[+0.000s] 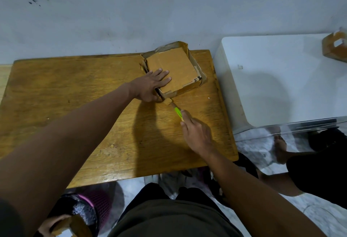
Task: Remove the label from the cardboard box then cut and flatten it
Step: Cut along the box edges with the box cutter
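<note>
A brown cardboard box (178, 67) lies at the far right of the wooden table (75, 94), its sides partly torn and splayed. My left hand (152, 84) presses flat on its near left corner, fingers spread over the top panel. My right hand (197, 133) grips a green-handled cutter (177, 113). The cutter's tip sits at the box's near corner, where a small scrap of cardboard (167, 102) sticks out. A bit of printed label (194, 80) remains at the box's right edge.
A white table (281, 79) stands right of the wooden one, with another cardboard piece (335, 47) at its far corner. A second person's legs (309, 169) are at the right. A pink mesh basket (93, 201) and a hand holding cardboard (62, 225) are below.
</note>
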